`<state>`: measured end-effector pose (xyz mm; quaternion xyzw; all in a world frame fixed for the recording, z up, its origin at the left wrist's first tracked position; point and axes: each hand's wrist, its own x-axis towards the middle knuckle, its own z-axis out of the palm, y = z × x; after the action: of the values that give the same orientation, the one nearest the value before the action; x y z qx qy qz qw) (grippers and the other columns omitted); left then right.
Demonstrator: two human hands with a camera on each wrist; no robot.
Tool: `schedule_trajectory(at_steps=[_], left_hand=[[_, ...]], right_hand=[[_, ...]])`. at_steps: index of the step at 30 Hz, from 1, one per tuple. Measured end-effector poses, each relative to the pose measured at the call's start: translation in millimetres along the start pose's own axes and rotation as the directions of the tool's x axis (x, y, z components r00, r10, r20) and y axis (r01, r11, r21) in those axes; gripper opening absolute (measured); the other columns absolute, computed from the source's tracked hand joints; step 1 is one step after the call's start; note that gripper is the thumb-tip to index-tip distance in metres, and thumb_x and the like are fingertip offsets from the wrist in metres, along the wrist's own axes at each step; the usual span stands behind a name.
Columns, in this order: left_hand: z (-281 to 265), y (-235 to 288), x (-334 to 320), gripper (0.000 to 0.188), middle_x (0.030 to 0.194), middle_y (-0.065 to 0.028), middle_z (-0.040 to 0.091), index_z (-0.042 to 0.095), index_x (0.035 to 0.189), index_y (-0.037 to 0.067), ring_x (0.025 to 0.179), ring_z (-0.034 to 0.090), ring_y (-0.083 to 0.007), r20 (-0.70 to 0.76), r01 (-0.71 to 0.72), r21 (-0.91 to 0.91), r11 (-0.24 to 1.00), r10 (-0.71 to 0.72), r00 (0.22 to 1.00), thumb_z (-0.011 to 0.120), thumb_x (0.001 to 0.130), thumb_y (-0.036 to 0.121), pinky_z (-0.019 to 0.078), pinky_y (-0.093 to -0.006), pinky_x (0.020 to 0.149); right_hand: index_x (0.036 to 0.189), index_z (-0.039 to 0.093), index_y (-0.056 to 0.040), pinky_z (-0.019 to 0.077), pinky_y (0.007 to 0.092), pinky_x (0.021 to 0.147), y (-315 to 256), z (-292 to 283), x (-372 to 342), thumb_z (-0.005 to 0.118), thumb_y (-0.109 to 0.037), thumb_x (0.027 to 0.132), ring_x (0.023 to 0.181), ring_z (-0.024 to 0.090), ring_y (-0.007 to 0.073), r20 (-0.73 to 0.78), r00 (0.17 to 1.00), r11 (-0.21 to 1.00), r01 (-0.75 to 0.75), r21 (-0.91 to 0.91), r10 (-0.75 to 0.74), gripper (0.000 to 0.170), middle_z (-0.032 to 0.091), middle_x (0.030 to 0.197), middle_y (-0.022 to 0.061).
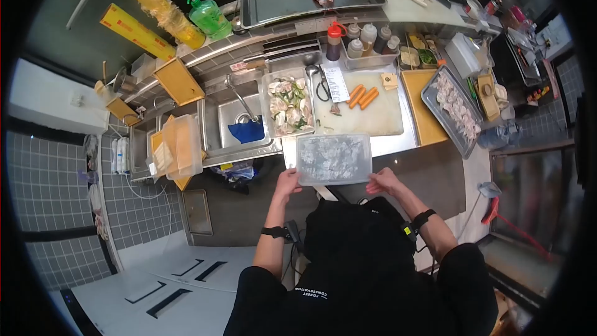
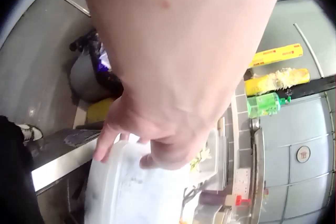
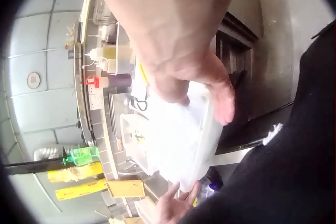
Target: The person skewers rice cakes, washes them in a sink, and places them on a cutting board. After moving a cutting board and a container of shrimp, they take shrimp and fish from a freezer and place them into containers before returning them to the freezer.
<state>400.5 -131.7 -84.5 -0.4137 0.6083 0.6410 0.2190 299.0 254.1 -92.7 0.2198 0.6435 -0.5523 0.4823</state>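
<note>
A translucent rectangular plastic container (image 1: 334, 159), its face mottled white and grey, is held level in front of the body at the counter's front edge. My left hand (image 1: 287, 183) grips its left end; in the left wrist view the thumb of the left hand (image 2: 163, 140) lies over the top and the fingers go down the side. At the other end my right hand (image 1: 384, 182) grips the near right corner. The right wrist view shows the right hand (image 3: 197, 79) with its thumb on top and fingers along the outer wall. The fingers' undersides are hidden.
Behind the container are a white cutting board (image 1: 382, 121) with orange sticks (image 1: 362, 96), scissors (image 1: 323, 90), and a tub of pale pieces with green strips (image 1: 289, 104). A metal sink (image 1: 217, 127) is left; a tray of pale meat (image 1: 457, 112) sits right. A bag-lined bin (image 1: 236, 175) stands below.
</note>
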Motion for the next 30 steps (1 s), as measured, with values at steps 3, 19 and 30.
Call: schedule_trajectory(at_steps=[3, 19, 30], left_hand=[[-31.6, 9.7, 14.0, 0.049, 0.117, -0.0138, 0.076, 0.060, 0.148, -0.003, 0.092, 0.076, -0.0216, 0.132, -0.036, 0.025, 0.999, 0.032, 0.991, 0.066, 0.107, 0.023, 0.0637, -0.0328, 0.079], [-19.0, 34.6, -14.6, 0.052, 0.121, -0.0144, 0.076, 0.064, 0.141, 0.002, 0.097, 0.074, -0.0211, -0.219, -0.238, -0.020, 0.971, 0.228, 0.949, 0.044, 0.117, 0.044, 0.0597, -0.0341, 0.081], [70.1, 72.6, -16.7, 0.025, 0.104, -0.0157, 0.079, 0.076, 0.121, 0.006, 0.090, 0.076, -0.0333, 0.085, -0.397, 0.630, 0.667, 0.449, 0.890, 0.067, 0.102, 0.020, 0.0588, -0.0441, 0.086]], right_hand=[[0.098, 0.068, 0.0133, 0.0690, 0.0421, 0.064, 4.4, 3.2, -7.8, 0.072, -0.025, 0.106, 0.074, 0.080, 0.0320, -0.034, 0.997, 0.998, -0.064, -0.030, 0.063, 0.040, 0.077, 0.089, 0.0246], [0.081, 0.060, -0.0066, 0.0432, 0.0310, 0.048, -173.2, -33.4, -41.0, 0.072, -0.022, 0.098, 0.049, 0.053, 0.0145, -0.018, 0.991, 0.954, 0.132, 0.268, -0.132, 0.026, 0.058, 0.063, 0.0018], [0.083, 0.054, -0.0121, 0.0406, 0.0240, 0.049, -165.1, -104.4, -33.0, 0.069, -0.021, 0.094, 0.056, 0.049, 0.0100, 0.107, 0.990, 0.657, -0.021, 0.753, -0.091, 0.020, 0.052, 0.069, -0.0038]])
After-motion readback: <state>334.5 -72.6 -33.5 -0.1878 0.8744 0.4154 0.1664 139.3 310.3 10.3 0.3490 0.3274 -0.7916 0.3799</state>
